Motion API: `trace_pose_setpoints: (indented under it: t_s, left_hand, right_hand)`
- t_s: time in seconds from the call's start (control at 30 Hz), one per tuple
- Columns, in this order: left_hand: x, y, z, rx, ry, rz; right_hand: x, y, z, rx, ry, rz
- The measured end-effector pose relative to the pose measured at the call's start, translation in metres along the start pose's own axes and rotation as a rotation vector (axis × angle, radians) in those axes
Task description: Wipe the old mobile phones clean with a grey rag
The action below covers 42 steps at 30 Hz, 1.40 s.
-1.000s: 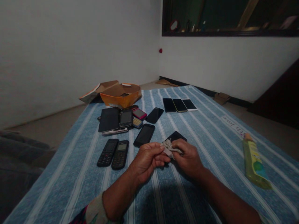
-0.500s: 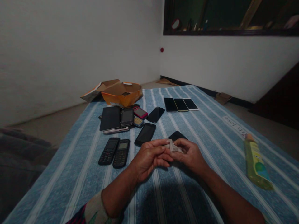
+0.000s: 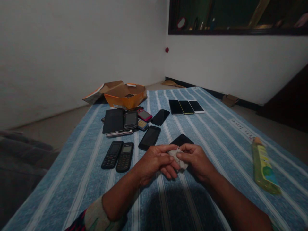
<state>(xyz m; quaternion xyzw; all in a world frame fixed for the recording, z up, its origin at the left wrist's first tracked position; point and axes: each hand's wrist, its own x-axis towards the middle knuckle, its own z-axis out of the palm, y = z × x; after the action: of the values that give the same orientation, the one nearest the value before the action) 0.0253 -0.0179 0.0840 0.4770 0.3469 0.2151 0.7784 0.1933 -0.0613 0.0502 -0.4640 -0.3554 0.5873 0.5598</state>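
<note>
Left hand and right hand meet above a blue striped bedspread. Fingers of both curled inward, grasping a pale crumpled cloth between them. Cloth held just in front of a black smartphone, which lies on the bedspread. Near the left hand, 2 black keypad phones lie side by side. Farther off, a mixed pile of phones; 3 smartphones in a neat row beyond. Orange cardboard box at the far edge of the bedspread. Yellow-green plastic tube lies to the right, well apart from the hands.
</note>
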Motion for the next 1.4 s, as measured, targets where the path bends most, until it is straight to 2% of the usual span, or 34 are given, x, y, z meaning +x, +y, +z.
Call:
trace_pose_setpoints:
  t_s: [0.07, 0.2, 0.33, 0.4, 0.47, 0.6, 0.73, 0.93, 1.07, 1.2, 1.4]
  left_hand:
    - [0.000, 0.003, -0.003, 0.030, 0.047, 0.045]
    - [0.003, 0.006, -0.008, 0.121, 0.211, 0.205]
    - [0.005, 0.002, -0.006, 0.278, 0.374, 0.446]
    - [0.005, -0.001, -0.002, 0.387, 0.407, 0.536]
    - [0.005, -0.004, 0.002, 0.447, 0.413, 0.557]
    - [0.007, -0.008, 0.005, 0.400, 0.446, 0.528]
    - [0.010, -0.006, 0.000, 0.240, 0.420, 0.386]
    - [0.011, -0.005, -0.006, -0.006, 0.295, 0.207]
    - [0.011, -0.005, -0.007, -0.206, 0.207, 0.094]
    - [0.011, -0.005, -0.005, -0.260, 0.209, 0.061]
    - [0.011, -0.006, -0.003, -0.246, 0.243, 0.099]
  right_hand:
    - [0.001, -0.001, -0.001, 0.031, -0.011, 0.005]
    - [0.004, -0.002, -0.003, 0.098, 0.015, 0.009]
    - [0.006, -0.003, -0.002, 0.117, 0.082, -0.017]
    - [0.006, -0.003, -0.001, 0.117, 0.107, -0.025]
    - [0.006, -0.003, 0.000, 0.114, 0.115, -0.027]
    - [0.005, 0.001, 0.000, 0.100, 0.072, -0.013]
    - [0.003, 0.002, 0.001, 0.083, 0.005, 0.015]
    - [0.001, -0.002, -0.002, 0.121, -0.143, 0.056]
    - [0.000, -0.002, -0.003, 0.100, -0.200, 0.021]
    - [0.000, -0.001, -0.001, 0.028, -0.195, -0.072]
    - [-0.001, 0.002, 0.005, 0.077, -0.148, -0.063]
